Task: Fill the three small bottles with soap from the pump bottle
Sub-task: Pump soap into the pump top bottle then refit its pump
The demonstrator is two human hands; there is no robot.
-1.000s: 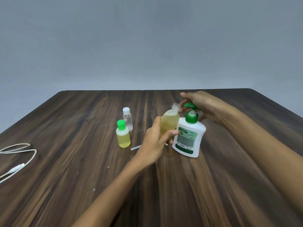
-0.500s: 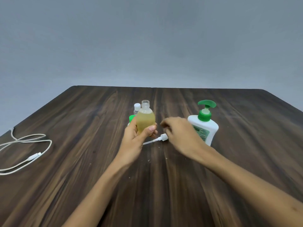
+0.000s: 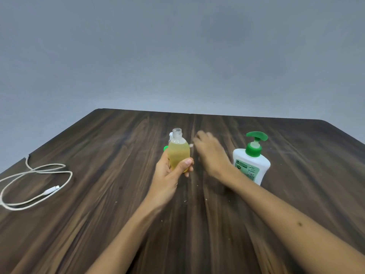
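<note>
My left hand (image 3: 169,175) holds a small clear bottle (image 3: 178,155) upright above the table; it is uncapped and nearly full of yellow soap. My right hand (image 3: 210,155), blurred by motion, is just to the right of it, with its fingers pinched on a small white cap (image 3: 191,145) close to the bottle's shoulder. Behind the held bottle, only the green cap of a second small bottle (image 3: 165,148) and the white cap of a third (image 3: 170,135) peek out. The white pump bottle (image 3: 250,167) with a green pump stands to the right, partly behind my right forearm.
The dark wooden table (image 3: 98,214) carries a coiled white cable (image 3: 35,186) near its left edge. Small pale specks lie on the wood between my arms. A plain grey wall stands behind the table.
My right hand left the pump, picked the white cap with its thin tube off the table and lifted it beside the bottle's neck. My left hand carried the bottle left, away from the pump.
</note>
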